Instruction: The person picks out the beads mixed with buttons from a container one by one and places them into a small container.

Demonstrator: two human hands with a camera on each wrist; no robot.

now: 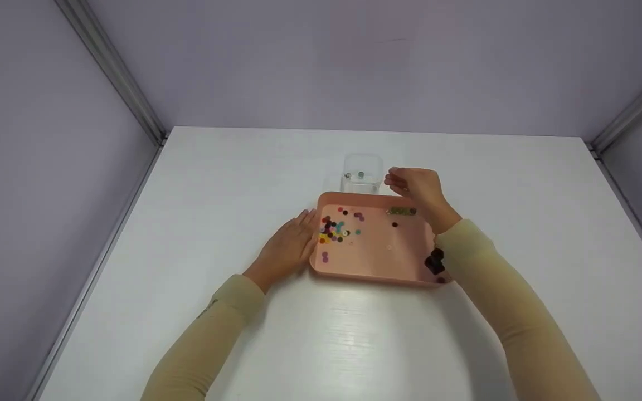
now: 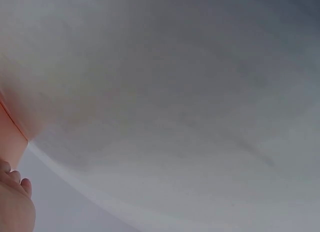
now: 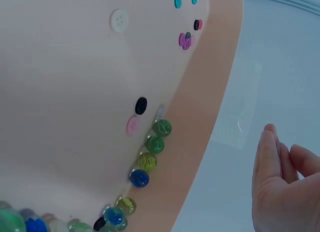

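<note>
Beside the clear box (image 1: 362,174) the right hand (image 1: 416,186) pinches something unseen — left hand (image 1: 290,245) flat against the pink tray (image 1: 377,267).

Open tabletop around a crowded middle

Bare white table (image 1: 187,184) lay free at 9 and 3 o'clock; the pink tray (image 1: 371,273) and clear box (image 1: 362,167) blocked 12.

No readable text, labels or numbers, views perhaps too blurred

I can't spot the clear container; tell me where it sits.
In the head view, the clear container stands on the table just beyond the pink tray's far rim, left of the right hand.
</note>
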